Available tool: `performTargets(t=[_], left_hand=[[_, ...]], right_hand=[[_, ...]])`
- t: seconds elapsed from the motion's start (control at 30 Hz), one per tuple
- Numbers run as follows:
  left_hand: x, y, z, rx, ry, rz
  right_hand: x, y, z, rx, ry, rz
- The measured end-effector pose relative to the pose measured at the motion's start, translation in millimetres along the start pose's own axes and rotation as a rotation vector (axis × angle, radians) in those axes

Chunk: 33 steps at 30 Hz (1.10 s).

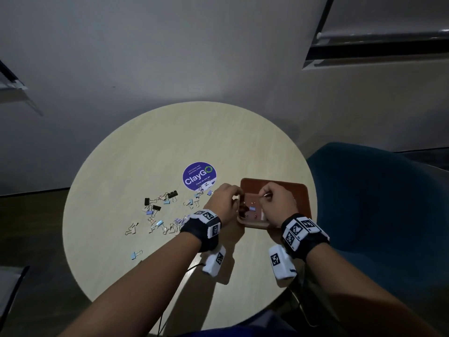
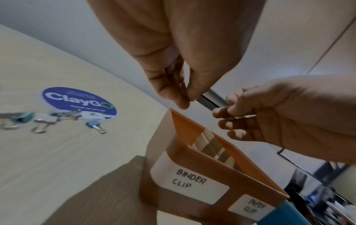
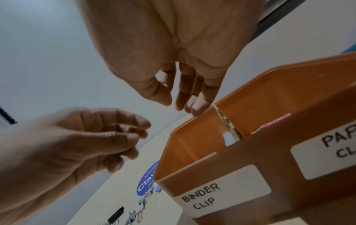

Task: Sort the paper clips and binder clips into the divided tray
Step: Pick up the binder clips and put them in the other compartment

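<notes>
Left hand (image 1: 224,199) pinching small thin metal clip, kind unclear, over orange divided plastic tray (image 1: 300,190); right hand (image 1: 275,203) pinching thin wire clip. Loose binder clips (image 1: 155,210) at 9 o'clock on round pale worktop (image 1: 145,147): light, stiff, springy; judged best gripped by body, not slippery wire handles.

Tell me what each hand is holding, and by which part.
Right hand pinches a thin silvery wire piece between its fingers. Left hand has its fingertips pinched together; whether they hold anything cannot be told.

What I can't make out

My left hand (image 1: 224,199) covers the tray's (image 1: 300,190) near-left corner; whether its pinched fingertips (image 2: 181,102) hold anything is unclear. The "PAPER CLIP" label (image 3: 327,150) is cut off at the edge, and the loose clips (image 1: 155,212) on the bench (image 1: 145,154) are too small to sort by eye.
</notes>
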<state>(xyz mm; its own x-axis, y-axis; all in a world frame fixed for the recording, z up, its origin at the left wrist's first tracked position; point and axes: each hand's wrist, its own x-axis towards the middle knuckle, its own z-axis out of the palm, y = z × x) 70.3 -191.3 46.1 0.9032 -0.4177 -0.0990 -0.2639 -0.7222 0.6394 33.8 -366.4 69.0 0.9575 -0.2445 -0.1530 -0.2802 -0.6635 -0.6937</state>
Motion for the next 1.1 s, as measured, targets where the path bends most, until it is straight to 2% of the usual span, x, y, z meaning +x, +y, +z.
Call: performTargets(t=[0.1,0.3,0.43,0.53,0.6,0.7,0.83,1.1], left_hand=[[-22,-27,-8,0.015,0.034,-0.085],[-81,-100,-28,0.091,-0.009,-0.341],[-115,-138,-41,0.166,-0.067,-0.436],[-142,-166,-42,0.306,-0.15,-0.512],[-158,-179,-42,0.387,-0.174,-0.51],[-169,-191,-45,0.342,-0.133,-0.54],[-173,-197,-44,0.266,-0.158,-0.507],[-171,-200,-40,0.15,-0.119,-0.481]], right_hand=[[1,-4,5,0.07,-0.011,-0.003],[-4,-27,37,0.095,-0.063,-0.12],[-13,-47,74,0.097,-0.191,-0.168],[-21,-58,102,0.012,-0.322,-0.234],[-25,-61,122,-0.032,-0.408,-0.231],[-29,-62,152,-0.149,-0.47,-0.216],[-26,-62,179,-0.328,-0.494,-0.26],[-12,-54,209,-0.471,-0.481,-0.245]])
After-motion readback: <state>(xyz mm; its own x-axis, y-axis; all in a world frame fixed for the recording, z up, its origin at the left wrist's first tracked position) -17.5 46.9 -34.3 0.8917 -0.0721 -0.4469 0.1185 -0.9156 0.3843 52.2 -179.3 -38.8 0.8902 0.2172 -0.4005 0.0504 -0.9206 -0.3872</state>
